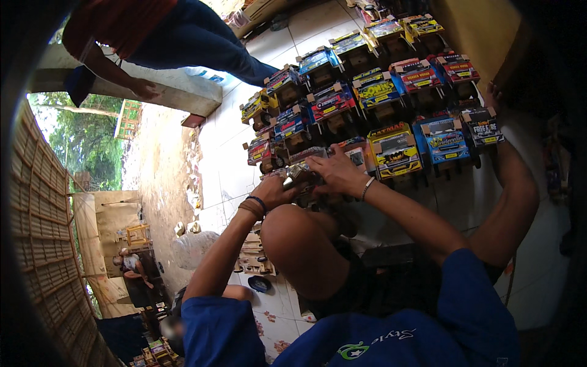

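Observation:
My left hand [273,192] and my right hand [341,174] come together over a small toy truck [301,173] with shiny silvery parts. Fingers of both hands curl about it and hide much of its body. Just beyond my right hand, an orange-and-white toy truck [358,153] is partly covered. To its right stand a yellow toy truck [395,154], a light-blue one [447,142] and a black one [483,128]. My bent knee [299,235] rises right below my hands.
Several more toy trucks [379,92] stand in rows on the white tiled floor [226,162]. At the upper left, a person in dark trousers [202,43] stands near a low wall [183,92]. Other people [131,263] sit at the lower left. A dark-blue round dish [260,283] lies near my left elbow.

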{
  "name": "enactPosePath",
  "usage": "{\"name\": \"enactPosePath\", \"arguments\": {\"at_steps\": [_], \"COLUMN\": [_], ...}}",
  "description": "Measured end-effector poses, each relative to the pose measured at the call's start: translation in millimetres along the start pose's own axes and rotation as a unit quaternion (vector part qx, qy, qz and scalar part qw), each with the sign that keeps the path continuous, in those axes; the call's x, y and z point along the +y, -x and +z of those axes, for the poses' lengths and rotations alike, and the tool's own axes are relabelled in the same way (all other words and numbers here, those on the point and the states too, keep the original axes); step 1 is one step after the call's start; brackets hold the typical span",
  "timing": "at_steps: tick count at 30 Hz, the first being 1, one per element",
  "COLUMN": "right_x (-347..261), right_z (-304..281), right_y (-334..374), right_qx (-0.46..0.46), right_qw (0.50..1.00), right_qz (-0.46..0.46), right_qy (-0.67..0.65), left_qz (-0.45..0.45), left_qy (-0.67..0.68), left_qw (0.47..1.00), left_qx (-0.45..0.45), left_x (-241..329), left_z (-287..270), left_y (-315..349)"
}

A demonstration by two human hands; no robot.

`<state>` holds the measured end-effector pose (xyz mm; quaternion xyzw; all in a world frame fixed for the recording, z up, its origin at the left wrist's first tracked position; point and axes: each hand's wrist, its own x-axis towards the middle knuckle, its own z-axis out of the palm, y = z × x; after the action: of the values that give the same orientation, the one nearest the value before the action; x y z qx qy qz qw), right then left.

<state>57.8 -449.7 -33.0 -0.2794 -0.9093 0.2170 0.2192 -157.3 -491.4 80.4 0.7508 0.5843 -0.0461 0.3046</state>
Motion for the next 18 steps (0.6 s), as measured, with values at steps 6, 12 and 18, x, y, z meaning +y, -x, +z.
{"name": "enactPosePath", "arguments": {"at_steps": [6, 12, 18], "right_x": [-3, -3, -6], "right_z": [-2, 2, 0], "right_y": [0, 0, -1], "right_qx": [0.007, 0.012, -0.001], "right_qw": [1.0, 1.0, 0.999], "right_qz": [0.004, 0.004, 0.006], "right_qy": [0.001, 0.0, 0.039], "left_qz": [-0.111, -0.112, -0.164], "left_qy": [-0.034, 0.013, -0.006], "left_qw": [0.993, 0.992, 0.986], "left_qx": [-0.019, 0.058, 0.038], "left_x": [-9, -12, -7], "left_z": [14, 32, 36], "left_y": [-1, 5, 7]}}
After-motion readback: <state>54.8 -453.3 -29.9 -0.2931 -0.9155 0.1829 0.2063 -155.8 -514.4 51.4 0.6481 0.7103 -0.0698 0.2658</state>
